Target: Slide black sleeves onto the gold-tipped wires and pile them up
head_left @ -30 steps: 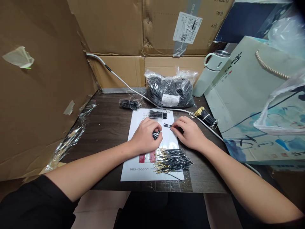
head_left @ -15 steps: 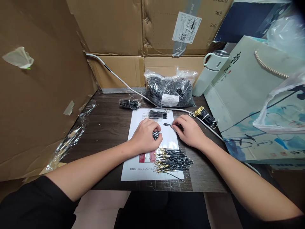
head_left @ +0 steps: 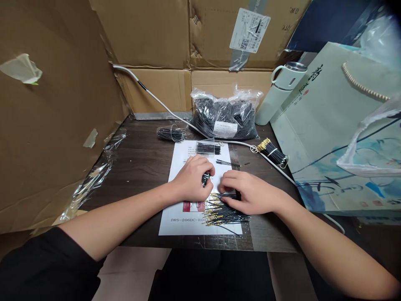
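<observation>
My left hand (head_left: 191,179) rests on a white printed sheet (head_left: 178,215) and is closed around a small bunch of black wires (head_left: 205,179). My right hand (head_left: 247,193) lies fingers-down on the top of a loose pile of black wires with gold tips (head_left: 225,211) spread across the sheet. Whether its fingers pinch a wire is hidden. A few single wires (head_left: 228,163) lie on the sheet just beyond both hands. A tied bundle (head_left: 208,148) sits at the sheet's far edge.
A clear bag packed with black wires (head_left: 224,117) stands at the back of the dark table (head_left: 140,163). Nearby are another wire bundle (head_left: 171,134), a gold-tipped bundle (head_left: 272,152), a white cable (head_left: 163,106), a pale flask (head_left: 280,94) and a paper gift bag (head_left: 338,133). Cardboard walls surround the table.
My right hand left the few single wires at the far side and came back toward me, onto the loose pile. My left hand stayed closed on its bunch.
</observation>
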A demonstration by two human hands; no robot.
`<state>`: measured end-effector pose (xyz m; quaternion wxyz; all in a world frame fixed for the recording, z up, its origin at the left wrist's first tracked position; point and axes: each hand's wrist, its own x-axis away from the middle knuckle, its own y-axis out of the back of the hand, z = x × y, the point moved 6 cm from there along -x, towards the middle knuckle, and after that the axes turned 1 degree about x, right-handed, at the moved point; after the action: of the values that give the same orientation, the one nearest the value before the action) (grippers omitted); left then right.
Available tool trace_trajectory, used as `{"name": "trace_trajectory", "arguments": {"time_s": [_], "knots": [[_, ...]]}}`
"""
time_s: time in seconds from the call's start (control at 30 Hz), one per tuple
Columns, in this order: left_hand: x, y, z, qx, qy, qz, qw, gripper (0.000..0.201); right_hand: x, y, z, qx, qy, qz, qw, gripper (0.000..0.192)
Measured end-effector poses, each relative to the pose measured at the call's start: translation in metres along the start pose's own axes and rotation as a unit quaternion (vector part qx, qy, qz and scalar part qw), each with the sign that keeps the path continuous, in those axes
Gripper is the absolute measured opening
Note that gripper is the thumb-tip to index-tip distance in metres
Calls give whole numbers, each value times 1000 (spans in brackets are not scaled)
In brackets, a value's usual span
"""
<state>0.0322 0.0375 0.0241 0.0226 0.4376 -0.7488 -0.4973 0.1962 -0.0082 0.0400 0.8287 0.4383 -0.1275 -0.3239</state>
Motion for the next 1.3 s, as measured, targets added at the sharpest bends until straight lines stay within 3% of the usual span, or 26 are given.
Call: {"name": "trace_trajectory", "arguments": {"time_s": [0.17, 0.6, 0.9, 1.3], "knots": [[-1, -1, 2, 32, -17, -6, 999, 17, -1, -1, 0, 15, -12, 5, 1000, 11], [-1, -1, 1, 29, -6, -5, 1000, 15, -2, 8, -4, -58, 17, -35, 998, 12], [-1, 0, 1, -4, -4, -2, 1000, 7, 1, 15, -25, -42, -81, -119, 989, 7], [-4, 1, 6, 55, 14, -20, 998, 10, 1, 16, -32, -23, -89, -163, 982, 15]]}}
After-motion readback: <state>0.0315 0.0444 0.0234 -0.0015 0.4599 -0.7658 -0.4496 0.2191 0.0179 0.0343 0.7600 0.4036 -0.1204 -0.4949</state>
